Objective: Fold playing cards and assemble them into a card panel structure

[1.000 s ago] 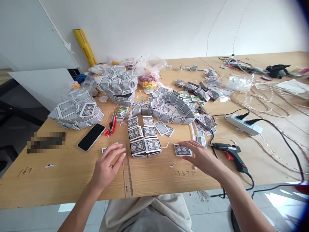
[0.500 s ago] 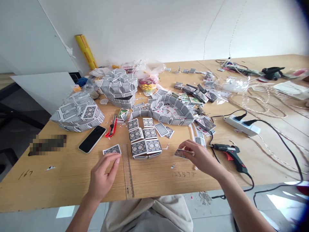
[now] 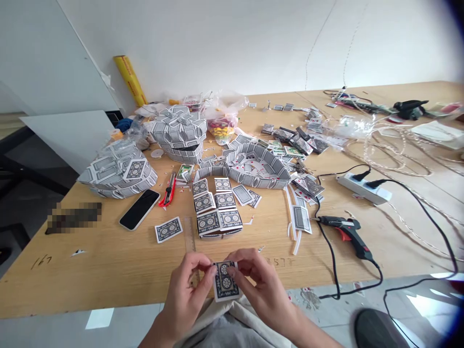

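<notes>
A dark patterned playing card (image 3: 227, 285) is pinched upright between both hands at the table's front edge. The fingertips of my left hand (image 3: 190, 285) grip its left edge, while my right hand (image 3: 259, 285) holds its upper right side. Beyond them stands a long box form (image 3: 219, 215) covered with cards in two columns, its far end open. One loose card (image 3: 168, 229) lies left of it, beside a clear ruler (image 3: 189, 234) partly hidden by my left hand.
A phone (image 3: 139, 209) and red cutter (image 3: 167, 191) lie left. Card-covered boxes (image 3: 179, 130) and an open card tray (image 3: 257, 166) stand behind. At right are a glue gun (image 3: 348, 234), a power strip (image 3: 364, 188), cables and white strips (image 3: 291, 217).
My right hand has brought its card left and toward me. My left hand has moved right and closed on the card's edge, uncovering the loose card at left.
</notes>
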`<state>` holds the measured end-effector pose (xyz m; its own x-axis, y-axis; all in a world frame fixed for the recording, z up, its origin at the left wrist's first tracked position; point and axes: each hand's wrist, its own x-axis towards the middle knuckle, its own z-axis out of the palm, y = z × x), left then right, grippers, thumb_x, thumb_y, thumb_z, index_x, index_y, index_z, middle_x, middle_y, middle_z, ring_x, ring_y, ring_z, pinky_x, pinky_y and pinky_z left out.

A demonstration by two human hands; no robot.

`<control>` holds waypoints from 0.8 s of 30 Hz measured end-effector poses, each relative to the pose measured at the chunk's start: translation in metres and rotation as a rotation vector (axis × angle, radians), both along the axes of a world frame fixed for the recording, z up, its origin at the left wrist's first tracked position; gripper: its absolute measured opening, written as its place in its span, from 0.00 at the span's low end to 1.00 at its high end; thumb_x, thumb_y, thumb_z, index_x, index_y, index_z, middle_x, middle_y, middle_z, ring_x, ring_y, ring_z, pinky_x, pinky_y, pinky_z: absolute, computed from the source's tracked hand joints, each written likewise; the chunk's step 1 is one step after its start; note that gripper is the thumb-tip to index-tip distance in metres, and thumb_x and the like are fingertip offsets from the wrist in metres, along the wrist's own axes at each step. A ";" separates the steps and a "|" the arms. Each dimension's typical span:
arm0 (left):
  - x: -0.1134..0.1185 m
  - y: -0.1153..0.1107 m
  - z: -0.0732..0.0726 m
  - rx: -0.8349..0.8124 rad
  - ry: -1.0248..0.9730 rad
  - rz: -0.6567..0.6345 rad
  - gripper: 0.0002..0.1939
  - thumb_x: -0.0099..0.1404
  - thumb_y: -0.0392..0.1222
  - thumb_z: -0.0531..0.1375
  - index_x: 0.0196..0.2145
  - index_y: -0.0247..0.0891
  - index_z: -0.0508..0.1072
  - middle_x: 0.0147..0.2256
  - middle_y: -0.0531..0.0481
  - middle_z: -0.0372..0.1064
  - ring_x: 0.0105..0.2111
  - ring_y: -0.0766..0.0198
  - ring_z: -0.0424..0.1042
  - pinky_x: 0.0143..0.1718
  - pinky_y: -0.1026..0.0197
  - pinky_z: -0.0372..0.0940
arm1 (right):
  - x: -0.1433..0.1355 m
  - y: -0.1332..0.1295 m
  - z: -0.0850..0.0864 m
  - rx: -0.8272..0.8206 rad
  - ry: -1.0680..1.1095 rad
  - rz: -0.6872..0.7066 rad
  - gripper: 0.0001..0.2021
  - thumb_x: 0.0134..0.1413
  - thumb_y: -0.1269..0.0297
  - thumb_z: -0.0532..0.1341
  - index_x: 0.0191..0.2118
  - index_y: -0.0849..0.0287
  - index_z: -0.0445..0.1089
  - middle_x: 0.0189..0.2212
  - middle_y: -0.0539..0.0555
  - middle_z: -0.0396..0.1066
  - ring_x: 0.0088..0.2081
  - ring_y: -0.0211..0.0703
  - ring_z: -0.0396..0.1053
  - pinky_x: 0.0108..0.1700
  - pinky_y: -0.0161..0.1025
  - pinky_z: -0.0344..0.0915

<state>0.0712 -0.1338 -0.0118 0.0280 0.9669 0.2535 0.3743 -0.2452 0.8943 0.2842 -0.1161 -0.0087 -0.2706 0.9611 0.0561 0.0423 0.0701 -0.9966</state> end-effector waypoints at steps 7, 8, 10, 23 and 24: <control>-0.003 0.004 0.010 0.075 -0.016 -0.095 0.06 0.78 0.37 0.59 0.45 0.46 0.77 0.40 0.50 0.79 0.39 0.62 0.81 0.42 0.64 0.77 | -0.004 0.007 0.011 0.184 -0.065 0.058 0.08 0.73 0.68 0.62 0.45 0.50 0.79 0.39 0.51 0.81 0.40 0.43 0.79 0.44 0.38 0.74; -0.002 0.005 0.011 0.098 -0.002 -0.103 0.09 0.77 0.35 0.60 0.48 0.47 0.78 0.42 0.50 0.80 0.41 0.62 0.81 0.44 0.63 0.78 | -0.005 0.007 0.011 0.176 -0.070 0.040 0.07 0.71 0.68 0.64 0.47 0.49 0.80 0.39 0.51 0.82 0.40 0.43 0.79 0.44 0.37 0.74; -0.001 0.007 0.011 0.140 0.025 -0.130 0.14 0.76 0.33 0.61 0.53 0.49 0.79 0.45 0.49 0.81 0.44 0.61 0.82 0.46 0.62 0.78 | -0.007 0.007 0.008 0.173 -0.079 0.007 0.08 0.67 0.68 0.69 0.49 0.48 0.80 0.39 0.50 0.83 0.40 0.44 0.79 0.44 0.37 0.75; -0.003 0.007 0.004 0.349 0.214 -0.082 0.17 0.77 0.30 0.61 0.59 0.41 0.78 0.42 0.46 0.80 0.41 0.64 0.82 0.44 0.67 0.76 | -0.006 0.012 -0.001 0.359 -0.111 -0.008 0.17 0.69 0.70 0.69 0.58 0.45 0.80 0.40 0.52 0.84 0.39 0.43 0.82 0.43 0.35 0.77; -0.003 0.008 0.003 0.350 0.218 -0.082 0.16 0.77 0.30 0.61 0.58 0.41 0.78 0.41 0.46 0.80 0.40 0.64 0.81 0.44 0.67 0.76 | -0.006 0.012 -0.001 0.366 -0.108 -0.010 0.17 0.69 0.71 0.69 0.58 0.45 0.81 0.40 0.52 0.83 0.39 0.43 0.82 0.42 0.35 0.77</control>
